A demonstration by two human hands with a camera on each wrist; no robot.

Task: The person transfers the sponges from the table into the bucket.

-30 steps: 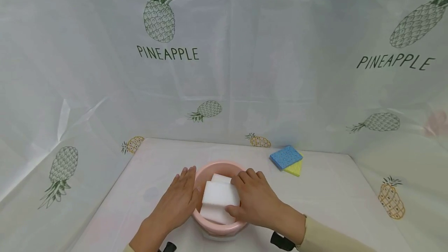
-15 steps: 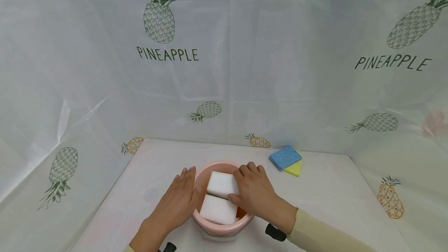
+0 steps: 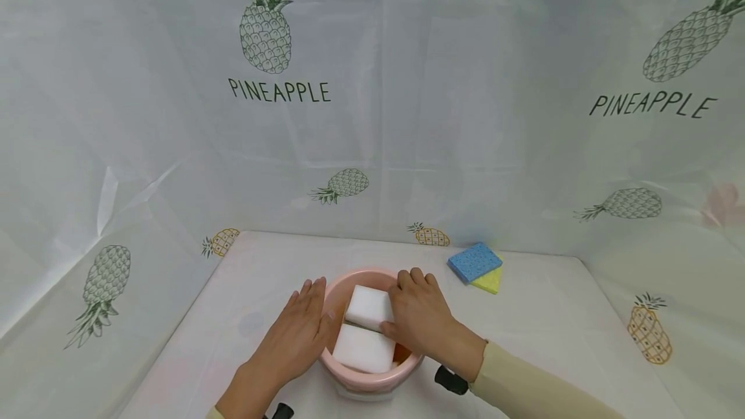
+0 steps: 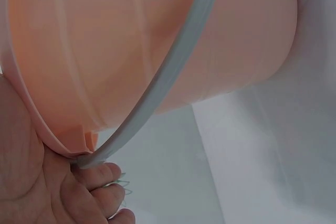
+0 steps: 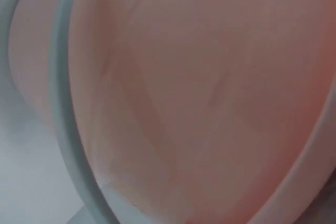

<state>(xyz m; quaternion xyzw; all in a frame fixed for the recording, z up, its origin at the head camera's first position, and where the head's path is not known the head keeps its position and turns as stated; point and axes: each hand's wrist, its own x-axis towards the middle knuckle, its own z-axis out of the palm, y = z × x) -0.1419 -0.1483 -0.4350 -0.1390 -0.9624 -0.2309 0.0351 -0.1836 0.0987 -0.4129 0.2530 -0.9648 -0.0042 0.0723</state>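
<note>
A pink bucket (image 3: 372, 380) with a grey handle (image 4: 157, 85) stands on the table, seen from above in the head view. Two white sponges (image 3: 364, 348) lie one behind the other inside it. My right hand (image 3: 421, 312) reaches over the right rim and grips the farther white sponge (image 3: 369, 306) between thumb and fingers. Along the left rim, my left hand (image 3: 297, 332) rests with its fingers straight. The left wrist view has its palm against the rim by the handle's joint. Only the bucket's side and handle fill the right wrist view; the right fingers are hidden there.
Toward the back right of the table (image 3: 541, 315) lies a blue sponge (image 3: 474, 262) on top of a yellow sponge (image 3: 489, 280). A pale sheet (image 3: 465, 115) printed with pineapples rises behind and at both sides.
My right hand has moved the upper white sponge off the nearer one, away from me to the bucket's far side, uncovering the front sponge. The left hand has stayed in place.
</note>
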